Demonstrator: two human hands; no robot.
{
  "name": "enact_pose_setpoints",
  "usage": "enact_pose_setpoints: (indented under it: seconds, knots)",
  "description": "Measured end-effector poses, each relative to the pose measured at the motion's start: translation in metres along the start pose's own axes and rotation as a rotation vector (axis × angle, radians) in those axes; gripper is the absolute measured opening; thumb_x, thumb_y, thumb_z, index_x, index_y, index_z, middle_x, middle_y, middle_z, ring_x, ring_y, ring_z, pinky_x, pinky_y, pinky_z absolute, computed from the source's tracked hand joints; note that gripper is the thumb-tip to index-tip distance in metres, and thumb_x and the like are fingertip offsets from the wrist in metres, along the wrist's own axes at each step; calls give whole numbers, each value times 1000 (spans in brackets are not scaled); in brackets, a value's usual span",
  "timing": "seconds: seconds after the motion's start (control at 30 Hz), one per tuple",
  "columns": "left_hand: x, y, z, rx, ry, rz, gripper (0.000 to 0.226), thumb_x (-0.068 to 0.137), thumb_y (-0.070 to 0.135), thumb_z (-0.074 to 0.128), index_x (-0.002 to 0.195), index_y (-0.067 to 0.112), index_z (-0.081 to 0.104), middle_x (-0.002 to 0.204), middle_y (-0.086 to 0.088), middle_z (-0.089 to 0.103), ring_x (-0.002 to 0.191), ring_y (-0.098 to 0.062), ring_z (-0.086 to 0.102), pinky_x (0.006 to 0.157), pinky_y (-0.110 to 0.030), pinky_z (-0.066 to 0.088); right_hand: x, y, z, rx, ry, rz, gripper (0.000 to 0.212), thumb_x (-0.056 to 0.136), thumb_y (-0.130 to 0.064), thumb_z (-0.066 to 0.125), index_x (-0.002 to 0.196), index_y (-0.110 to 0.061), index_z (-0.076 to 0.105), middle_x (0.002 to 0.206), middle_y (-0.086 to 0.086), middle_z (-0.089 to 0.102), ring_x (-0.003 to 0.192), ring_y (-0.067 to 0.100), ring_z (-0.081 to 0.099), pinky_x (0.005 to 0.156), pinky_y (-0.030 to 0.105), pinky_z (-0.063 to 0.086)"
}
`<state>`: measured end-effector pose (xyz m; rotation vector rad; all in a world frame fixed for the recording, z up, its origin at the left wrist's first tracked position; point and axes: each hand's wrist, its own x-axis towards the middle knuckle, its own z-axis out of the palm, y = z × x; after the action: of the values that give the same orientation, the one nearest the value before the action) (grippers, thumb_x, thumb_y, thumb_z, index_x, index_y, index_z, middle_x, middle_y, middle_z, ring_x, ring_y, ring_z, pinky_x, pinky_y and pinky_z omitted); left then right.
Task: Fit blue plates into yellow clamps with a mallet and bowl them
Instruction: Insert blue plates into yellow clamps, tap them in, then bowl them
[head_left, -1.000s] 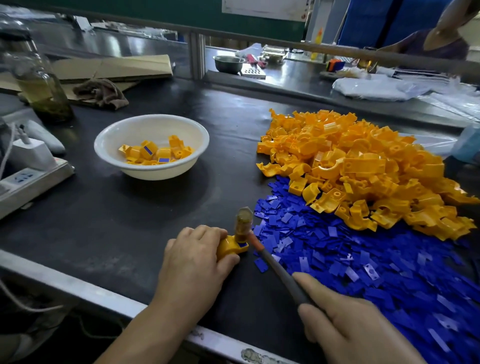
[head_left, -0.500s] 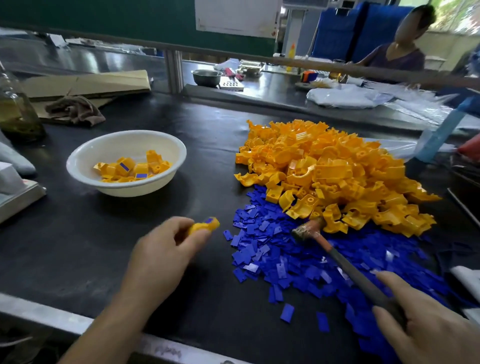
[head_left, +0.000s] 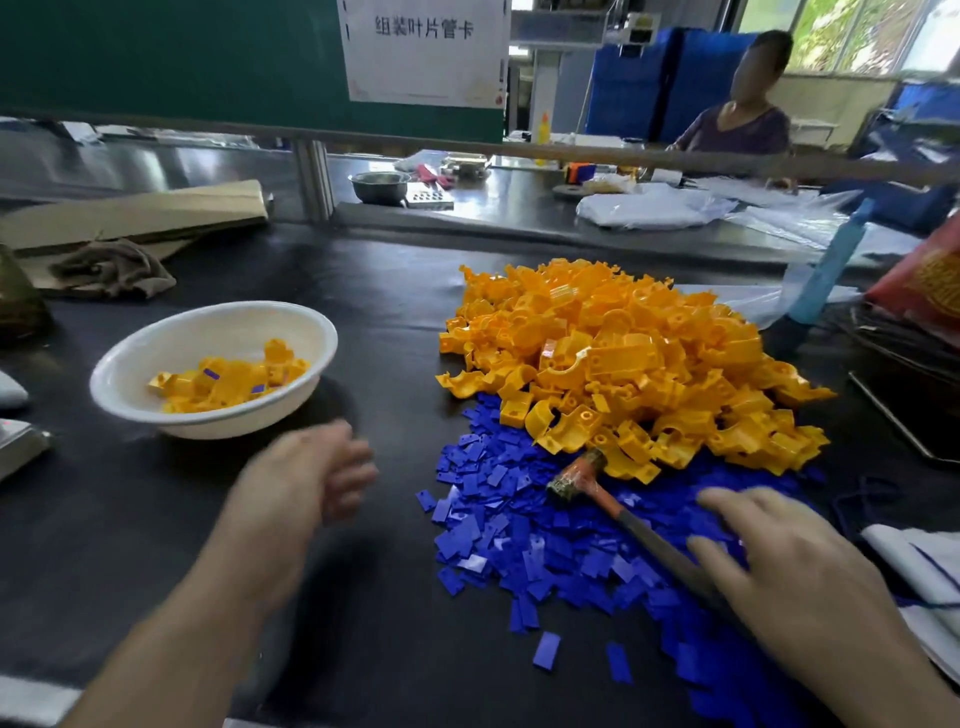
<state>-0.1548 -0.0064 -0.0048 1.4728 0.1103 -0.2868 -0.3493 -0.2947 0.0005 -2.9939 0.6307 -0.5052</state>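
A white bowl (head_left: 311, 332) at the left holds several yellow clamps with blue plates fitted (head_left: 228, 384). A big heap of yellow clamps (head_left: 623, 358) lies right of centre, and a spread of loose blue plates (head_left: 530, 545) lies in front of it. The mallet (head_left: 576, 475) lies on the blue plates, its head by the edge of the yellow heap. My right hand (head_left: 779, 566) hovers over the mallet's handle with its fingers spread. My left hand (head_left: 311, 478) is blurred, below the bowl's near rim, and holds nothing.
A brown rag (head_left: 109, 270) and folded cardboard (head_left: 135, 213) lie at the back left. A rail (head_left: 571, 156) crosses behind the bench, with a person seated beyond it. Wire racks and a red bag (head_left: 919, 291) stand at the right edge.
My left hand no longer holds the fitted clamp it carried toward the bowl. My right hand has opened, and the mallet now lies on the blue plates.
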Motion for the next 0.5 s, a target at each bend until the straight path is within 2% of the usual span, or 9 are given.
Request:
enact_pose_setpoints:
  seconds: [0.03,0.1,0.17,0.23,0.3,0.37,0.43,0.5]
  knots:
    - [-11,-15,2,115,-29,15,15,94,27,57,105,17,61,98,-5,74,83,-18,71,69,-31,51,12,-2,2,2,15,-16,37,82,-38,67,117,-29,61,102,-9,61,95,15,57,67,26,38]
    - [-30,-37,4,355,-73,90,19,89,26,66,108,25,62,95,6,75,84,-2,70,75,-23,48,38,-7,10,-15,19,-43,43,87,-42,59,129,-34,51,116,-9,57,105,12,54,71,24,40]
    - [-41,-47,7,506,-85,188,30,85,27,70,111,35,58,96,13,72,87,11,63,75,-11,43,62,-13,19,-49,-51,-67,48,90,-42,54,135,-36,41,124,-6,51,111,13,52,76,24,45]
    - [-47,-50,9,589,-78,265,36,84,27,71,113,40,53,98,16,69,90,13,61,75,-7,43,78,-16,27,-83,-162,-88,49,91,-41,53,137,-38,36,125,-3,49,109,16,54,74,25,48]
    - [-48,-53,9,659,-72,323,40,83,29,71,115,41,51,100,19,66,92,8,61,83,-13,46,85,-18,33,-100,-199,-114,45,92,-40,52,136,-39,40,123,-3,49,103,16,57,66,23,46]
    - [-47,-55,9,712,-81,342,41,82,32,71,115,44,50,100,21,64,92,7,60,86,-18,47,85,-16,36,-84,-151,-144,38,92,-40,51,130,-35,50,120,-5,51,97,14,60,62,20,44]
    - [-45,-56,7,733,-84,353,41,81,36,70,114,48,48,99,24,62,93,10,58,83,-15,46,81,-12,38,-30,-95,-161,32,93,-38,53,123,-28,57,117,-5,54,94,13,60,66,22,51]
    - [-43,-57,6,740,-84,366,40,81,38,70,113,49,48,98,25,62,93,11,57,80,-12,44,76,-9,36,77,-28,-136,31,92,-34,56,121,-22,60,120,-2,55,100,14,59,75,23,50]
